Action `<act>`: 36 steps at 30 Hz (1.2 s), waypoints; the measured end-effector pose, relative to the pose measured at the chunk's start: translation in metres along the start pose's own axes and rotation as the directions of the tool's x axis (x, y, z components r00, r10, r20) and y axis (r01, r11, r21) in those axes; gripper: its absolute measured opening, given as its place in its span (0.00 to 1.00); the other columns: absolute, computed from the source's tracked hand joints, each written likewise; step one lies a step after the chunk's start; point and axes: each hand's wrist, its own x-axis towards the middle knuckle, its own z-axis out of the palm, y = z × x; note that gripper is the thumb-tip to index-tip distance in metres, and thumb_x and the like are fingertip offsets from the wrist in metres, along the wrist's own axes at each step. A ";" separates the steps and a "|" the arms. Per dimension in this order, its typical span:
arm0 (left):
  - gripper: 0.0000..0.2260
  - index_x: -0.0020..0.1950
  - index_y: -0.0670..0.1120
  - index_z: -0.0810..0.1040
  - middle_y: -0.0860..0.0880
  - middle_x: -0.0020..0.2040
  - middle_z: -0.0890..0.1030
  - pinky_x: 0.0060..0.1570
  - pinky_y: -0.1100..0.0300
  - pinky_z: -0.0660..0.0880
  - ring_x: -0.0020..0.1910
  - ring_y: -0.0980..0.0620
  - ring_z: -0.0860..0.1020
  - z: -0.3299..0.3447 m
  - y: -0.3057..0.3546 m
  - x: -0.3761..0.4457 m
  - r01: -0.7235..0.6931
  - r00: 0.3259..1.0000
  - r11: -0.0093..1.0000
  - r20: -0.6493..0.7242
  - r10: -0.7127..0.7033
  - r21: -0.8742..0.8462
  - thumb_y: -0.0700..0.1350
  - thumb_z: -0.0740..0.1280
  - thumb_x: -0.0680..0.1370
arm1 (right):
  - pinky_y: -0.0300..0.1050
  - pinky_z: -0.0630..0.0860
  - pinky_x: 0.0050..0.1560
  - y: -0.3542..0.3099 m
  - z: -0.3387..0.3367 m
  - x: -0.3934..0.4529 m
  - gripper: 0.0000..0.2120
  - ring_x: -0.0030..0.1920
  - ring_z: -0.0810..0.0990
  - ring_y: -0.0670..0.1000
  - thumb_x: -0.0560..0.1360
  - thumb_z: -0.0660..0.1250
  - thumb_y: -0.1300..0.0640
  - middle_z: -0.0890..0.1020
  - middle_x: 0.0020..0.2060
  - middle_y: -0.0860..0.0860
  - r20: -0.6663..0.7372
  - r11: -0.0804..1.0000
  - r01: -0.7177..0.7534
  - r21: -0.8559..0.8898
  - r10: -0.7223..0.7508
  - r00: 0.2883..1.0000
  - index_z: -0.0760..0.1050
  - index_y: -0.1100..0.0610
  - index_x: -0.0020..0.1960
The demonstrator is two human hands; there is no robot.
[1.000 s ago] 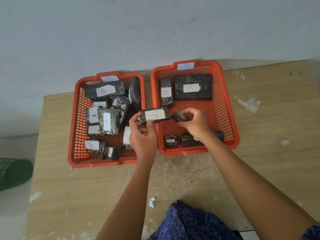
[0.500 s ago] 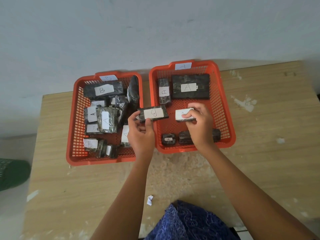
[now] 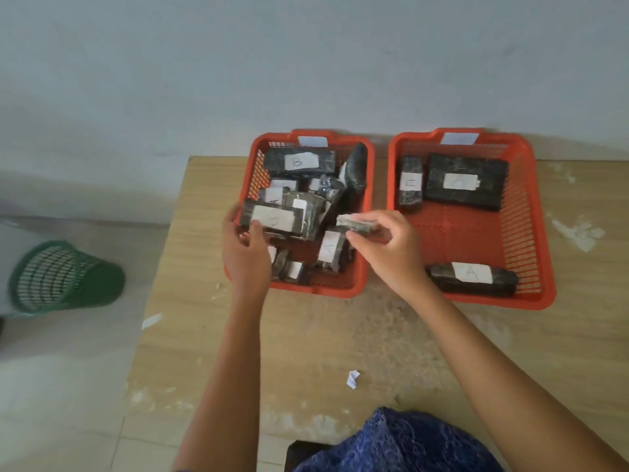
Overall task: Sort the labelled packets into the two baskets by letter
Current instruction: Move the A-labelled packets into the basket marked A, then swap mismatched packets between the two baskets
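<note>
Now the left hand (image 3: pixel 245 253) grips a dark packet (image 3: pixel 274 219) with a white label over the left basket (image 3: pixel 354 287), which is full of packets. Beside it the right hand (image 3: pixel 391 248) pinches a small packet (image 3: pixel 357 223) above this basket's right side. Nearby, the right basket (image 3: pixel 541 267) holds three packets; one (image 3: pixel 473 279) shows A.

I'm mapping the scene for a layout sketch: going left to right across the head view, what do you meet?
Green plastic mesh bin → left hand → left orange plastic basket → right hand → right orange plastic basket.
</note>
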 end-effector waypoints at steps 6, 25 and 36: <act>0.10 0.62 0.53 0.78 0.55 0.49 0.84 0.42 0.52 0.82 0.44 0.55 0.84 -0.048 -0.016 0.039 -0.064 0.993 0.964 0.116 0.035 0.258 0.45 0.67 0.82 | 0.29 0.69 0.49 -0.008 0.062 -0.003 0.13 0.49 0.76 0.42 0.67 0.79 0.60 0.77 0.51 0.44 0.148 0.982 -0.019 -0.186 0.047 0.988 0.84 0.49 0.49; 0.10 0.58 0.46 0.80 0.51 0.50 0.81 0.48 0.54 0.76 0.46 0.53 0.76 -0.038 -0.048 0.047 -0.394 0.914 0.831 0.265 0.308 0.392 0.45 0.71 0.77 | 0.48 0.71 0.63 0.005 0.064 0.023 0.22 0.62 0.73 0.53 0.74 0.73 0.51 0.82 0.59 0.50 0.182 0.712 0.100 -0.696 0.040 0.982 0.77 0.57 0.66; 0.48 0.80 0.45 0.59 0.41 0.78 0.63 0.67 0.40 0.70 0.76 0.37 0.64 0.041 -0.031 0.043 -0.167 0.889 0.758 0.429 -0.161 0.630 0.71 0.71 0.71 | 0.52 0.67 0.65 0.012 0.070 0.030 0.43 0.68 0.66 0.57 0.66 0.77 0.40 0.72 0.66 0.55 0.314 0.409 0.205 -0.889 0.221 0.923 0.65 0.58 0.74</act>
